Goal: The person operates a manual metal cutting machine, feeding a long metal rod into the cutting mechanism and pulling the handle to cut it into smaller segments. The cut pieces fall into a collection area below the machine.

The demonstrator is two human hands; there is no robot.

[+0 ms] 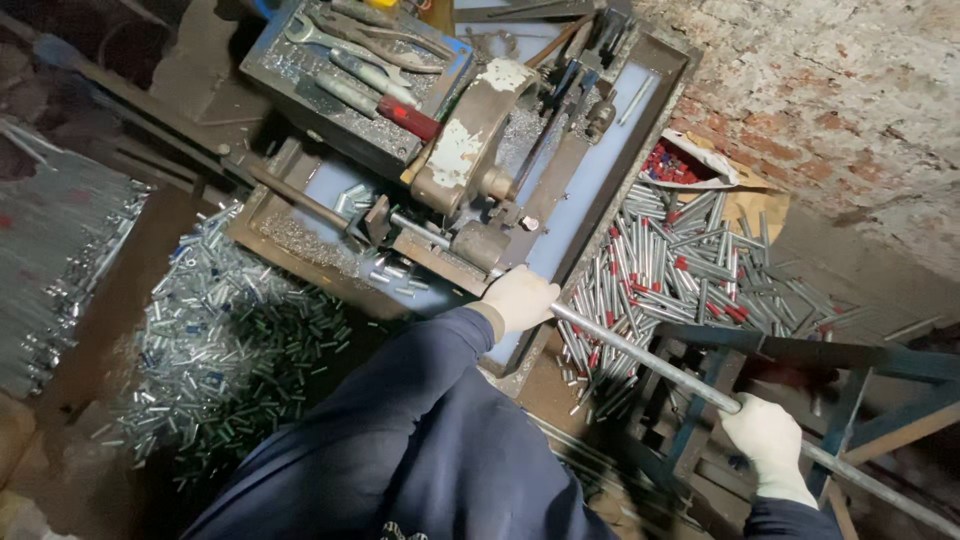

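Cutting machine (470, 160) on its tray, with a tool tray (350, 75) behind. Left of it lies a large heap of short cut pieces (230, 340); right of it, a pile of longer tubes (690, 270), some red-capped. The long metal tube (640, 352) runs from the lower right into the machine, much of its length apparently uncut. Left hand (520, 298) is closed around it near the machine; right hand (768, 440) grips it farther back.

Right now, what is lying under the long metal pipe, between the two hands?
Under the long metal pipe lies a pile of short tubes, some with red caps, and part of a blue frame. The floor beneath them is mostly covered.
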